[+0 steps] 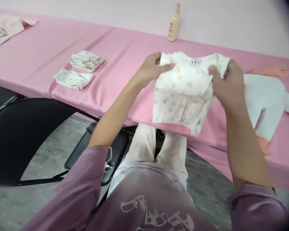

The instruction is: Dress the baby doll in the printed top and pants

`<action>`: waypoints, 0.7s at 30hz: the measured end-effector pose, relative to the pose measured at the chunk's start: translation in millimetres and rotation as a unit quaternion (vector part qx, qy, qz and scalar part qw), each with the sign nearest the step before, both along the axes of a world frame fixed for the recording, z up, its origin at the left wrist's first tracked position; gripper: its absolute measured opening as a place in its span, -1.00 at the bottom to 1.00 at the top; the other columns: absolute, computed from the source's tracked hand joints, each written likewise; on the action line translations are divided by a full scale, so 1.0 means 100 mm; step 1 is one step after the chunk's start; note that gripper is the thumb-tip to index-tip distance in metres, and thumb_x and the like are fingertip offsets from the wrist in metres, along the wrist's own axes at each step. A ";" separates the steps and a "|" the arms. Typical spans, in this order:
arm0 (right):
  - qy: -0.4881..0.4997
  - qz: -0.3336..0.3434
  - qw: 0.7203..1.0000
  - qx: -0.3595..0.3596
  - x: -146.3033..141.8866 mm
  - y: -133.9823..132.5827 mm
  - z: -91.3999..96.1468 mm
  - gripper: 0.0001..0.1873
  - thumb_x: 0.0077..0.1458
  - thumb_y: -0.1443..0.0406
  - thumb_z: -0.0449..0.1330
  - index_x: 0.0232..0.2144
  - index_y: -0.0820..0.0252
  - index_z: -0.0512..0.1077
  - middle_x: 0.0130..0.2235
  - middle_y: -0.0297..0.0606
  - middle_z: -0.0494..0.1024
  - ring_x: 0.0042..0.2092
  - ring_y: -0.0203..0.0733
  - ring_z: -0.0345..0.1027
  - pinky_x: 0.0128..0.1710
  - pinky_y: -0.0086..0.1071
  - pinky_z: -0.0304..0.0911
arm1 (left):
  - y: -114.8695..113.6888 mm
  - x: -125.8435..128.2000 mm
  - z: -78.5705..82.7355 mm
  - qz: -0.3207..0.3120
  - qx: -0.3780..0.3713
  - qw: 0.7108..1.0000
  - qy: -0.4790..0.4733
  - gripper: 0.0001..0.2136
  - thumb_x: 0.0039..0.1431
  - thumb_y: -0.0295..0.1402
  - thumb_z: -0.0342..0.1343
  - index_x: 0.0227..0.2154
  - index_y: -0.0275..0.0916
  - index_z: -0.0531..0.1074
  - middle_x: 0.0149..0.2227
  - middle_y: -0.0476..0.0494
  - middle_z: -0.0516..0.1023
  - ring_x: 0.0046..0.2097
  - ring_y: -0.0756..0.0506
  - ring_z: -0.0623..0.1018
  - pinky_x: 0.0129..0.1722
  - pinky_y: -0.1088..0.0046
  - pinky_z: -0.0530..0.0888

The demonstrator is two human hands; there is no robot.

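Between my two hands hangs a white baby shirt (183,85) with a small scattered print and a label inside its neckline. My left hand (156,67) pinches its left shoulder, thumb on the front and fingers behind. At the other shoulder my right hand (227,80) grips the cloth the same way. The lower part of the shirt shows a fold line and drapes over the near part of the pink-covered table (125,61). Right of my right hand lies a baby doll (267,99) in white clothing, its head partly hidden.
Two folded printed cloths, one farther back (86,61) and one nearer (73,78), lie left of my arms. A cream pump bottle (174,24) stands at the wall. A pale pink cloth (11,29) lies far left. Black chairs (33,128) stand before the table.
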State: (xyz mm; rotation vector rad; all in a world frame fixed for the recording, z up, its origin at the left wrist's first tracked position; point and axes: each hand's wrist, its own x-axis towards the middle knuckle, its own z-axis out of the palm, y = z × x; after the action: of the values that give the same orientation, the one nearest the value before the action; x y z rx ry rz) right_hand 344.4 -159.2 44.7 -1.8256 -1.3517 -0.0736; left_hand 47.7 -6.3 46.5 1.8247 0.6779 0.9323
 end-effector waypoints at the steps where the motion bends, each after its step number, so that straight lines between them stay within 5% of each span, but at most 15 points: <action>1: -0.001 -0.004 1.000 -0.023 0.08 0.31 -0.05 -0.88 0.58 0.22 0.39 0.01 0.14 0.59 -0.12 -0.24 0.65 -0.17 -0.13 0.40 -0.04 -0.18 0.41 | 0.34 0.12 -0.03 0.005 0.004 1.000 0.028 -0.41 0.07 0.33 0.66 -0.11 0.00 0.71 0.14 -0.19 0.86 0.28 -0.52 0.79 0.28 -0.29 0.76; 4: -0.004 -0.042 0.995 -0.092 0.24 1.17 -0.25 -0.87 0.65 0.25 0.37 0.00 0.20 0.57 -0.06 -0.14 0.68 -0.11 -0.15 0.40 0.06 -0.18 0.37 | 1.23 0.48 -0.18 0.074 0.050 0.986 0.143 -0.38 0.05 0.49 0.51 0.03 0.28 0.76 0.19 -0.01 0.86 0.29 -0.49 0.76 0.28 -0.32 0.71; 7: -0.011 -0.083 0.986 -0.142 0.27 1.70 -0.52 -0.63 0.54 0.30 0.48 0.25 0.27 0.52 0.13 0.01 0.69 0.08 -0.04 0.51 0.26 -0.11 0.38 | 1.71 0.73 -0.41 0.168 0.092 0.948 0.254 -0.23 0.19 0.40 0.45 0.30 0.04 0.73 0.35 -0.22 0.77 0.41 -0.52 0.68 0.47 -0.31 0.62; 10: -0.044 -0.074 0.984 -0.157 0.22 1.85 -0.81 -0.44 0.52 0.23 0.46 0.42 0.21 0.43 0.23 0.11 0.65 0.31 0.15 0.51 0.43 0.06 0.37 | 1.68 0.77 -0.71 0.152 0.141 0.920 0.333 -0.10 0.27 0.28 0.45 0.50 -0.19 0.61 0.59 -0.48 0.51 0.62 -0.62 0.46 0.65 -0.34 0.42; 14: -0.081 0.014 0.976 -0.201 0.13 1.74 -1.01 -0.58 0.64 -0.02 0.29 0.26 0.14 0.54 0.07 0.08 0.68 0.33 0.29 0.55 0.47 0.17 0.41 | 1.42 0.62 -1.09 0.013 0.211 0.917 0.338 -0.10 0.37 0.49 0.22 0.53 0.00 0.60 0.63 -0.38 0.48 0.68 -0.68 0.34 0.68 -0.49 0.26; 17: -0.058 0.021 0.969 -0.240 0.09 1.73 -0.91 -0.62 0.55 -0.02 0.42 0.13 0.12 0.60 0.02 0.02 0.70 0.23 0.28 0.62 0.39 0.16 0.50 | 1.43 0.55 -1.18 -0.018 0.221 0.919 0.328 -0.08 0.32 0.53 0.22 0.52 0.06 0.62 0.62 -0.31 0.52 0.66 -0.67 0.37 0.68 -0.50 0.25; 21: -0.028 0.043 0.951 -0.306 -0.03 1.92 -0.51 -0.69 0.52 0.27 0.46 -0.31 0.13 0.51 -0.32 -0.17 0.57 -0.16 -0.02 0.57 0.07 0.00 0.58 | 1.52 0.57 -1.04 -0.039 0.191 0.921 0.338 -0.05 0.19 0.47 0.35 0.49 0.01 0.64 0.54 -0.27 0.61 0.57 -0.64 0.51 0.62 -0.38 0.42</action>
State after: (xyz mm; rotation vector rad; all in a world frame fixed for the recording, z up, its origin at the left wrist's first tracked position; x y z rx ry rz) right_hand 341.4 33.2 -6.1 -2.2754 -1.6116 0.3839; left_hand 104.6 146.2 -57.1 2.5427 0.8676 0.3701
